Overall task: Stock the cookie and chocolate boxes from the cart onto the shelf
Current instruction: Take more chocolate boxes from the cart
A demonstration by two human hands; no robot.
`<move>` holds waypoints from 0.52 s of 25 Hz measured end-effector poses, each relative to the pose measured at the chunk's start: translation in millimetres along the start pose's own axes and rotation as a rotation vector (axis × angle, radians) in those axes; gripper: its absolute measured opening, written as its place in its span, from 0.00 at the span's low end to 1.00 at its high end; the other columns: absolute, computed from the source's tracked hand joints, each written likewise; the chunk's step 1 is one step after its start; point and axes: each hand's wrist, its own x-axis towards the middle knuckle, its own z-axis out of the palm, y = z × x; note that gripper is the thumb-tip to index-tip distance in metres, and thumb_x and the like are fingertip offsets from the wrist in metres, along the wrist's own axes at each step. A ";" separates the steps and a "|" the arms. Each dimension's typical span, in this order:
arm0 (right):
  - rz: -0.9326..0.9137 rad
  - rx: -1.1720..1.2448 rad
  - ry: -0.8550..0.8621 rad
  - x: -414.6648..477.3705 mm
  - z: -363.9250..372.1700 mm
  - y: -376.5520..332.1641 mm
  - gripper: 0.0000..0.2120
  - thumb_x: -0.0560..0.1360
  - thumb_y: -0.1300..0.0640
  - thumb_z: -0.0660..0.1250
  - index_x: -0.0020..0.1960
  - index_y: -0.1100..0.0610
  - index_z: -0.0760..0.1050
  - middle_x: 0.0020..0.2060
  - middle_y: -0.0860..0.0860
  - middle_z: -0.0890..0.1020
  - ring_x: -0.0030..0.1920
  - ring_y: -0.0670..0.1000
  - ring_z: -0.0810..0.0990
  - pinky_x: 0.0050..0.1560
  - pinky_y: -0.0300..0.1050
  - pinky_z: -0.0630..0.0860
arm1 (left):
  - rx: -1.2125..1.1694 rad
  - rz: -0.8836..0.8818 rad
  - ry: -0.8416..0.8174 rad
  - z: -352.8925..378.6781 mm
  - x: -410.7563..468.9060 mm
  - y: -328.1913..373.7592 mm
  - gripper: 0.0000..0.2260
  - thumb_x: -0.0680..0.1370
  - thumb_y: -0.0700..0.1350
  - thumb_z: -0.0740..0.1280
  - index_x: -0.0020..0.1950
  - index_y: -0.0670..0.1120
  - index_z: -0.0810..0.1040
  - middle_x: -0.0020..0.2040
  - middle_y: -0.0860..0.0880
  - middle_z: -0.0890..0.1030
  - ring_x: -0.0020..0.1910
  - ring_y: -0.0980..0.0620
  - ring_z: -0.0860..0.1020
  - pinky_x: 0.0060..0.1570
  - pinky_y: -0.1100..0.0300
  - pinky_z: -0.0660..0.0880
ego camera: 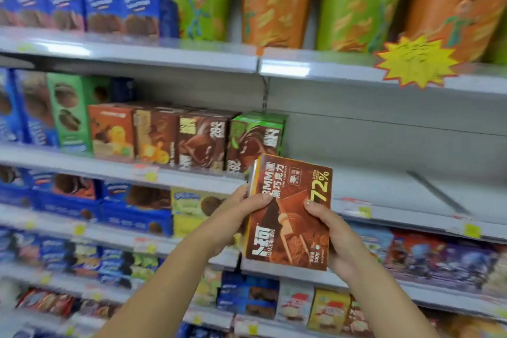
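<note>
Brown chocolate box [290, 214], marked 72%, is held upright with a slight tilt in front of the shelf [384, 186]. The left hand [241, 217] grips the box's left edge, with its thumb across the front face. The right hand [337, 236] grips the lower right edge, thumb also on the front. A second box edge shows behind the first, beside the left hand; the count cannot be confirmed. Just above the left hand, a green box [256, 140] ends a row of brown boxes [201, 140] on the shelf. The grey shelf board runs above and to the right of the right hand. A yellow starburst tag [415, 62] hangs higher, right of both hands.
</note>
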 end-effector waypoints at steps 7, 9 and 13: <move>-0.258 0.057 0.245 50.2 -81.8 -94.9 0.31 0.64 0.56 0.72 0.67 0.59 0.72 0.49 0.59 0.85 0.45 0.58 0.85 0.48 0.63 0.80 | 0.318 0.170 0.225 17.4 81.7 26.6 0.09 0.79 0.54 0.63 0.59 0.59 0.74 0.61 0.55 0.78 0.57 0.58 0.77 0.58 0.56 0.76; -0.330 0.026 0.239 78.2 -89.8 -110.8 0.31 0.66 0.60 0.71 0.68 0.61 0.69 0.50 0.59 0.84 0.46 0.58 0.84 0.52 0.62 0.79 | 0.445 0.224 0.281 1.5 99.2 21.4 0.10 0.79 0.48 0.65 0.60 0.54 0.78 0.57 0.56 0.80 0.54 0.61 0.77 0.51 0.68 0.74; -0.337 -0.085 0.195 137.0 -103.3 -118.4 0.43 0.58 0.66 0.77 0.69 0.58 0.65 0.61 0.60 0.79 0.53 0.58 0.82 0.58 0.61 0.77 | 0.585 0.259 0.301 -11.9 123.2 15.7 0.07 0.78 0.45 0.66 0.54 0.51 0.81 0.48 0.55 0.82 0.45 0.63 0.78 0.37 0.78 0.69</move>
